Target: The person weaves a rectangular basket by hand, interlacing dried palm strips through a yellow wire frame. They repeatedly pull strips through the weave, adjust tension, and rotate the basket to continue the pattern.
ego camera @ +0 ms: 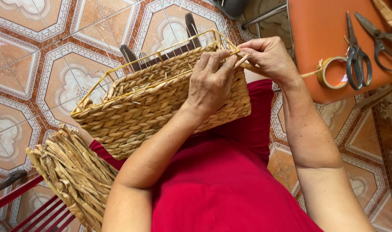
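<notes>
Straw-coloured woven basket [161, 101] rests tilted on the red lap, its wire frame bare along the top rim. Left hand [211, 83] lies clamped over the near corner, fingers curled. Right hand [269, 58] pinches a fibre strand [247, 65] at that corner. Risk: the dry strand may snap or slip loose if pulled unevenly, leaving a slack row.

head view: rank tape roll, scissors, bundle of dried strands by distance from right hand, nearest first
From the right hand:
1. Tape roll, just to its right on the orange seat.
2. Scissors, further right, past the roll.
3. Bundle of dried strands, far lower left.
</notes>
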Demonstrator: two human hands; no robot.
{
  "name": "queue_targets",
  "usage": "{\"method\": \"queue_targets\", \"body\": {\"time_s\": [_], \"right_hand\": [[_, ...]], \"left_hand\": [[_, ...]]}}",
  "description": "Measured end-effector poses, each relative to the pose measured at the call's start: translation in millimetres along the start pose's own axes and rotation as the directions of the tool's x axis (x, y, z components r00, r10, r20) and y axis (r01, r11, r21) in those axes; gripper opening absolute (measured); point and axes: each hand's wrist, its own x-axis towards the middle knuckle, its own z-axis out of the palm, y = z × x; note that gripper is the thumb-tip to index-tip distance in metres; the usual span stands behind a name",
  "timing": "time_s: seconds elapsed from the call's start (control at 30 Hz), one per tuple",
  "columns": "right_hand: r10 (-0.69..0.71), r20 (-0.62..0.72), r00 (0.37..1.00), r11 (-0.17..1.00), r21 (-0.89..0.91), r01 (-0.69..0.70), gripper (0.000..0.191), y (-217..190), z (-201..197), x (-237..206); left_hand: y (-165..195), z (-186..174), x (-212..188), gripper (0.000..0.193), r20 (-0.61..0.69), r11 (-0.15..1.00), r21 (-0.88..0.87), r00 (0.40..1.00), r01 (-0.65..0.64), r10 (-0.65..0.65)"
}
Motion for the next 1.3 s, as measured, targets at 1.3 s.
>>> {"method": "queue_targets", "body": {"time_s": [1.3], "right_hand": [[0.029,0.003,1.000,0.769,0.639,-0.024,0.015,19,22,-8]], "left_hand": [[-3,-9,4,0.020,0.055,0.987,-0.154,0.997,0.053,-0.045]]}}
